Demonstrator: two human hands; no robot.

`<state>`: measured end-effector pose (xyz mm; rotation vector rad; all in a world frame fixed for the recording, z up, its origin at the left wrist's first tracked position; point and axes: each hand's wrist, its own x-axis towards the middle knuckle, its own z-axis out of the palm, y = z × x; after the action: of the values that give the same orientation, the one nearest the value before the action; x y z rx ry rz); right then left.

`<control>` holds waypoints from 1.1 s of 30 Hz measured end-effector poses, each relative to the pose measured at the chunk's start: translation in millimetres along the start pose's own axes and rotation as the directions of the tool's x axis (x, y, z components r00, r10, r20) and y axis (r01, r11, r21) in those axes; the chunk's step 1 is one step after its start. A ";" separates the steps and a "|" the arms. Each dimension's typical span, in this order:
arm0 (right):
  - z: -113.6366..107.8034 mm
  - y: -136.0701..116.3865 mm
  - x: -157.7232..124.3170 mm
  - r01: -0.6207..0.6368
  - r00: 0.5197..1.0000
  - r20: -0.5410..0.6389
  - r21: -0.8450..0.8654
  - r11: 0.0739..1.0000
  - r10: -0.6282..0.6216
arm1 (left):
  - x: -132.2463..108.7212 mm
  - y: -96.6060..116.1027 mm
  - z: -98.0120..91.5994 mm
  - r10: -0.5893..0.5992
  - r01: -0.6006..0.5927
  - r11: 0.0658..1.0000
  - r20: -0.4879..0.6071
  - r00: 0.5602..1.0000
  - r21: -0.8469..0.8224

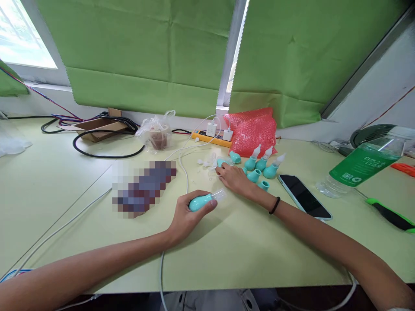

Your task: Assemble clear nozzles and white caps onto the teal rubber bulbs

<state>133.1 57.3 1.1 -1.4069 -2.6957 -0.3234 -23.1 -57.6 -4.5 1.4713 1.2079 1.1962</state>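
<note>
Fingers (211, 206) of the left hand (185, 217) clamp a teal bulb (199, 202) on the tabletop (259, 246), while the right hand (234, 178) touches a second bulb (222, 162) nearer the far edge, its grip impossible to tell.

A pixelated patch (142, 188) hides something on the tabletop (246, 242); fingers (223, 171) of the right hand (235, 179) partly cover what may be a teal piece (222, 162).
</note>
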 end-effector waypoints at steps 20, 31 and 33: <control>-47.0 15.9 -46.6 0.181 0.956 -0.138 0.972 0.150 -0.260 | 3.3 -10.7 -1.1 0.024 -0.029 0.962 -0.018 1.000 -0.273; -52.3 11.9 -51.5 0.361 0.932 -0.343 0.844 0.396 -0.119 | 3.9 -7.6 -0.1 -0.053 0.051 0.956 0.000 0.999 -0.287; -52.9 10.6 -51.9 0.374 0.926 -0.359 0.825 0.424 -0.119 | 3.9 -8.3 0.2 -0.055 0.052 0.962 -0.004 0.998 -0.269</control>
<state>170.3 9.7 45.4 -0.5629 -2.1919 0.7802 -24.0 -52.5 -12.0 1.2243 1.0393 1.2777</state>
